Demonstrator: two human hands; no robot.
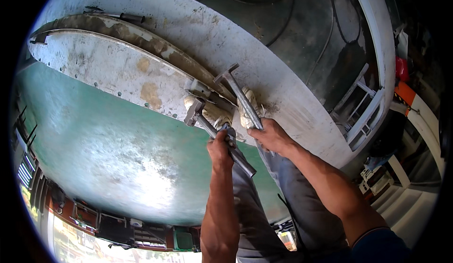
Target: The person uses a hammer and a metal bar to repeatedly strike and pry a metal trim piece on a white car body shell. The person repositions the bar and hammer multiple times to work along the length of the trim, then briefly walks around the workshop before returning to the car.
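Observation:
My left hand (220, 148) is closed around the tube-like handle of a hammer (205, 123) with a blocky steel head. My right hand (272, 138) grips a second hammer (241, 97), which has a narrow cross head and a long grey metal handle. Both hammers point up and to the left, apart from each other, over my light-coloured shoes (214, 114). Beyond the heads lies a long metal channel (155, 43), worn and brown inside, on a scuffed white surface (264, 74). A small metal block or bracket (200, 89) sits at its near end, partly hidden by a shoe.
A dark-handled tool (131, 17) lies past the channel at the far left. Green floor (118, 131) spreads to the left. At the right stand a ladder-like metal frame (363, 107) and an orange-and-white part (410, 97). Hoses or cables (325, 41) cross the dark floor at the back.

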